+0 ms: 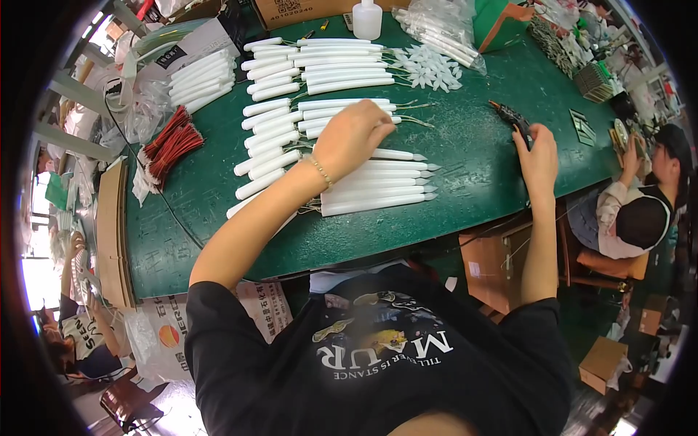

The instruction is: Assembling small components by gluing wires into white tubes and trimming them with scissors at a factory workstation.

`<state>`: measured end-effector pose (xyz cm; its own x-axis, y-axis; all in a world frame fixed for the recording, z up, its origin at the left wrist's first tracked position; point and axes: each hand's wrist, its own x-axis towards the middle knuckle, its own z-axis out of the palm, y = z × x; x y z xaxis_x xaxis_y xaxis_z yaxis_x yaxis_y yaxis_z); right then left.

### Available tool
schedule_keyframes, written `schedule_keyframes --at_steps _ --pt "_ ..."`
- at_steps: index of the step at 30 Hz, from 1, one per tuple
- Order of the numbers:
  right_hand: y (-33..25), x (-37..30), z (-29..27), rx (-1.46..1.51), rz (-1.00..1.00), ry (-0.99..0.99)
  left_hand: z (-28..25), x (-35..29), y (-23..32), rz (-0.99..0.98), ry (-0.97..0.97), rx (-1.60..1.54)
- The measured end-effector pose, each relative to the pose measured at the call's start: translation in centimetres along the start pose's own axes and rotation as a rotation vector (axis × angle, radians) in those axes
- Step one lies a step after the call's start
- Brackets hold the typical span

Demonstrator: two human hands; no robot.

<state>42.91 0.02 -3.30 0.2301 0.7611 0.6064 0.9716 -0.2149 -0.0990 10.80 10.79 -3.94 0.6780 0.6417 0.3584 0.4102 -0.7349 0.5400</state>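
Observation:
My left hand (354, 133) reaches over the rows of white candle sticks (342, 75), its thumb and fingers curled together; what is between them, if anything, is too small to make out. Just below it lies a group of white candle sticks with pointed clear flame tips (385, 186), side by side. Other sticks end in thin wires instead of tips. Farther right, my right hand (538, 156) is closed around a black glue gun (512, 116), whose copper-coloured nozzle points to the far left. Loose translucent flame tips (429, 67) lie in a pile beyond my left hand.
Red wire bundles (172, 142) and more white sticks (201, 78) lie at the left. A white bottle (367, 19) and bagged white tubes (442, 33) stand at the back of the green table (465, 207). A co-worker (632, 203) sits at the right.

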Motion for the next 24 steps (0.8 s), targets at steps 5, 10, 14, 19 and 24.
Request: schedule_keyframes --at_steps 5,10,14,19,24 --pt "2.5 -0.7 1.0 0.088 0.336 -0.276 2.1 1.6 -0.6 0.107 0.032 0.343" --pt "3.2 0.4 1.1 0.086 0.324 -0.445 3.3 3.3 -1.0 0.143 0.003 0.357" --pt "2.5 1.4 0.4 0.477 0.602 -0.537 3.5 3.7 -0.4 0.163 -0.013 0.363" --pt "0.0 1.0 0.4 1.132 0.631 -0.500 4.0 4.4 0.2 0.190 -0.052 0.319" --pt "-7.0 0.5 1.2 1.396 0.641 -0.571 4.0 4.0 -0.1 0.077 -0.041 0.133"
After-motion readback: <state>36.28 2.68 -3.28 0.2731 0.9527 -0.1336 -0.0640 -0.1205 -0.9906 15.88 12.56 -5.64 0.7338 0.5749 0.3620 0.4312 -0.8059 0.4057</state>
